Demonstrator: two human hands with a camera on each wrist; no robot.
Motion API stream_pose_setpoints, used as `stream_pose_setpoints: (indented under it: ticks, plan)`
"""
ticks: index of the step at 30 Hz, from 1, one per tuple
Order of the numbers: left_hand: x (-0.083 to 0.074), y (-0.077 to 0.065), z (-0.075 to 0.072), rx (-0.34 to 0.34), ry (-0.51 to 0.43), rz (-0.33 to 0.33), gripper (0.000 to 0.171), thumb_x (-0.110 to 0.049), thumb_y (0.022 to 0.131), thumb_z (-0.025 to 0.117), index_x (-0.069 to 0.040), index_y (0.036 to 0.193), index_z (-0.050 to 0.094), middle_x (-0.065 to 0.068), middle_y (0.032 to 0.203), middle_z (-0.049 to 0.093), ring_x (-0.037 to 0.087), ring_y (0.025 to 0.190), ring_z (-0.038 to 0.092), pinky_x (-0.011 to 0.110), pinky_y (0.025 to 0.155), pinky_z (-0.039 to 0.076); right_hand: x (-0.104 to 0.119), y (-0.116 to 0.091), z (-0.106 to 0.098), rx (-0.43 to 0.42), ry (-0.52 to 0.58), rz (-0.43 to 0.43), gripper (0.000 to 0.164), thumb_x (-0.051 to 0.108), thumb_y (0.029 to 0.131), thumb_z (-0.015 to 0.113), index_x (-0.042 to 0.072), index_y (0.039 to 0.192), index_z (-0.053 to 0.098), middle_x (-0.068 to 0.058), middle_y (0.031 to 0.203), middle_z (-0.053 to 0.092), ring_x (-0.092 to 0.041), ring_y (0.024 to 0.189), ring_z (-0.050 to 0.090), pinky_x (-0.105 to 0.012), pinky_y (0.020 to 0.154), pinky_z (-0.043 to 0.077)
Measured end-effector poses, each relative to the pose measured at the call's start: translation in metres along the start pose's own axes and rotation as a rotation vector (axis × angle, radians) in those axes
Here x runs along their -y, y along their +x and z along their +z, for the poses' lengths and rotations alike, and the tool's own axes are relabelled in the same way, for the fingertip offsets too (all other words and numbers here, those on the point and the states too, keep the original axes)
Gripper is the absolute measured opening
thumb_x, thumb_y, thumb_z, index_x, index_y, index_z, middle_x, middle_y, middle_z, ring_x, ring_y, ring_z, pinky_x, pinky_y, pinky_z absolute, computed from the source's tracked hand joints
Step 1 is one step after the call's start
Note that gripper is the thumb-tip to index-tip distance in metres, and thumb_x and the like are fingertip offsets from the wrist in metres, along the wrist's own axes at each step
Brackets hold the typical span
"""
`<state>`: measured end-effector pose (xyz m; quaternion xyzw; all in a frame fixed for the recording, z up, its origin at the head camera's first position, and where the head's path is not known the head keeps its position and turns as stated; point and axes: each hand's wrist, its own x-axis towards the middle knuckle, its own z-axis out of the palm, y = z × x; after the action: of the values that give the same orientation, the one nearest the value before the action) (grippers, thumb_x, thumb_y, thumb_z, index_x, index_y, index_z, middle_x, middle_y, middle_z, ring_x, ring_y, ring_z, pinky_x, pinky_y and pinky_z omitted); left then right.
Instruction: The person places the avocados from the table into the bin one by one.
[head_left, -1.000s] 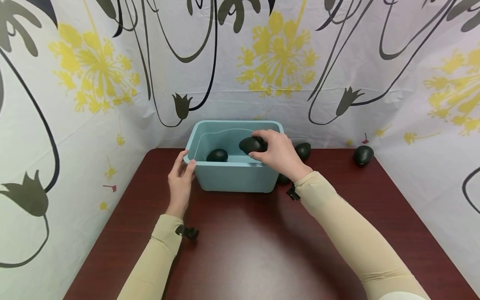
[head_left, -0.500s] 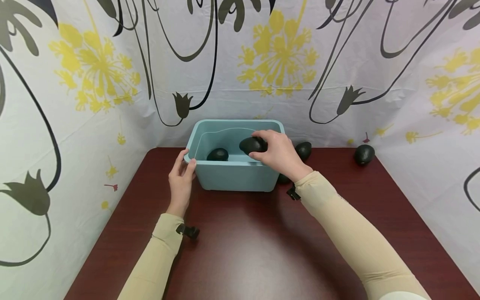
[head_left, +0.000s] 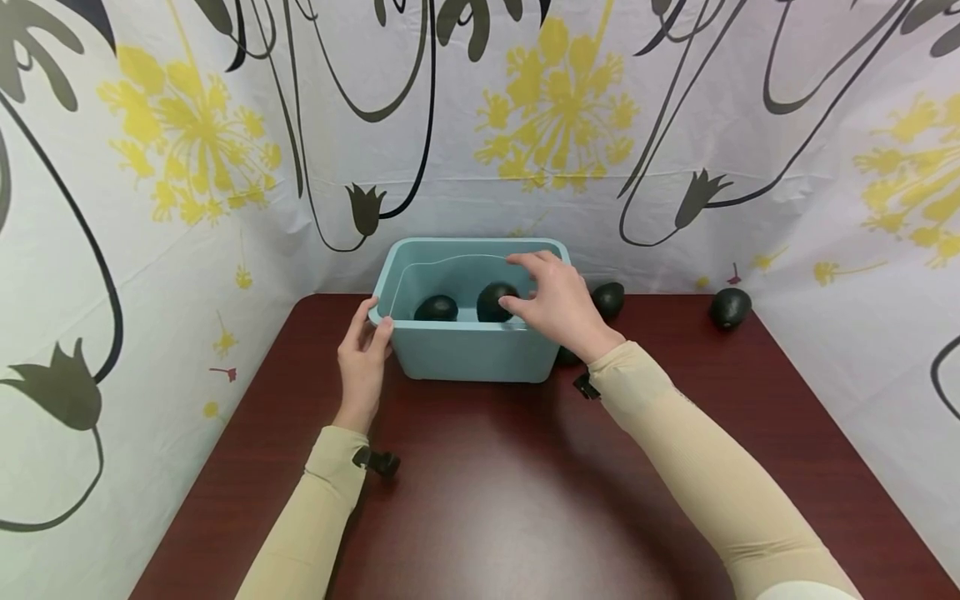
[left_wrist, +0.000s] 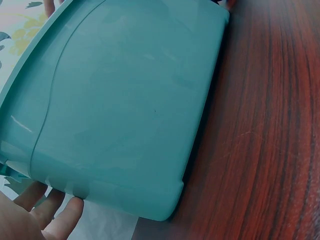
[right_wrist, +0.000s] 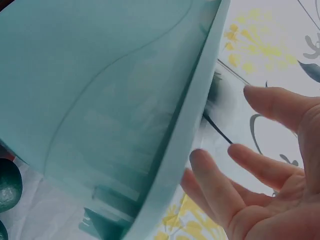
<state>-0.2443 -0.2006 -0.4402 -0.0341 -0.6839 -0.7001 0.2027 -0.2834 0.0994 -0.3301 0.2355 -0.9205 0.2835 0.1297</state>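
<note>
A light-blue plastic bin [head_left: 472,354] stands at the back of the table. My left hand [head_left: 361,362] grips its left front corner, thumb at the front rim; in the left wrist view several fingertips [left_wrist: 75,205] touch the outside wall. Inside the bin on the left lies a dark green avocado [head_left: 437,308]. A second avocado [head_left: 491,303] is in the bin just below my right hand [head_left: 558,304], partly hidden by the thumb. That hand is above the right side of the rim, fingers spread apart, holding nothing; whether this avocado touches the bottom I cannot tell.
Right of the bin, one avocado [head_left: 608,300] lies near the back edge and another [head_left: 567,357] is mostly hidden by the bin and my wrist. A further avocado [head_left: 730,308] sits at the table's back right corner. A patterned cloth [head_left: 450,200] hangs close behind.
My right hand has let go of the avocado, which has dropped lower into the bin. Its fingers have spread. The left hand stays on the bin's corner.
</note>
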Motion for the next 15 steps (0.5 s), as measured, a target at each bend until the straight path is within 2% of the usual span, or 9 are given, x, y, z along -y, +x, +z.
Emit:
stream_pose_setpoints:
  ticks: [1,3,7,10,15]
  plan:
    - [0.0,0.0,0.0,0.002,-0.002,0.002,0.053,-0.033,0.099,0.067,-0.022,0.148,0.051,0.018,0.146,0.05,0.025,0.126,0.054,0.048,0.099,0.048,0.0,0.0,-0.001,-0.014,-0.004,0.001,0.061,0.035,0.089,0.078,0.017,0.143,0.056,-0.011,0.14,0.053,-0.024,0.087,0.063,-0.043,0.078,0.052]
    - [0.0,0.0,0.001,0.001,-0.007,0.001,0.053,-0.031,0.099,0.066,-0.021,0.149,0.051,0.019,0.146,0.049,0.028,0.128,0.053,0.05,0.1,0.047,0.0,0.0,-0.003,-0.031,-0.011,0.001,0.06,0.035,0.09,0.077,0.018,0.144,0.056,-0.012,0.141,0.051,-0.026,0.092,0.064,-0.045,0.082,0.052]
    - [0.0,0.0,0.001,-0.001,-0.019,0.004,0.054,-0.031,0.099,0.067,-0.02,0.149,0.051,0.019,0.147,0.048,0.029,0.129,0.052,0.056,0.101,0.044,-0.001,-0.003,-0.007,-0.033,-0.012,0.003,0.058,0.033,0.091,0.075,0.019,0.144,0.056,-0.011,0.143,0.051,-0.033,0.112,0.059,-0.052,0.092,0.048]
    - [0.0,0.0,0.001,0.0,-0.025,0.009,0.054,-0.031,0.099,0.067,-0.02,0.149,0.051,0.019,0.147,0.049,0.029,0.129,0.052,0.059,0.102,0.042,-0.003,-0.006,-0.009,-0.033,-0.022,0.003,0.056,0.033,0.092,0.075,0.021,0.143,0.056,-0.009,0.143,0.052,-0.034,0.12,0.056,-0.053,0.095,0.047]
    - [0.0,0.0,0.001,0.004,-0.035,0.01,0.054,-0.029,0.099,0.067,-0.017,0.149,0.051,0.02,0.147,0.048,0.029,0.129,0.052,0.061,0.102,0.041,-0.008,-0.011,-0.015,-0.046,-0.042,-0.005,0.054,0.033,0.093,0.074,0.021,0.142,0.057,-0.009,0.14,0.054,-0.035,0.122,0.055,-0.054,0.095,0.047]
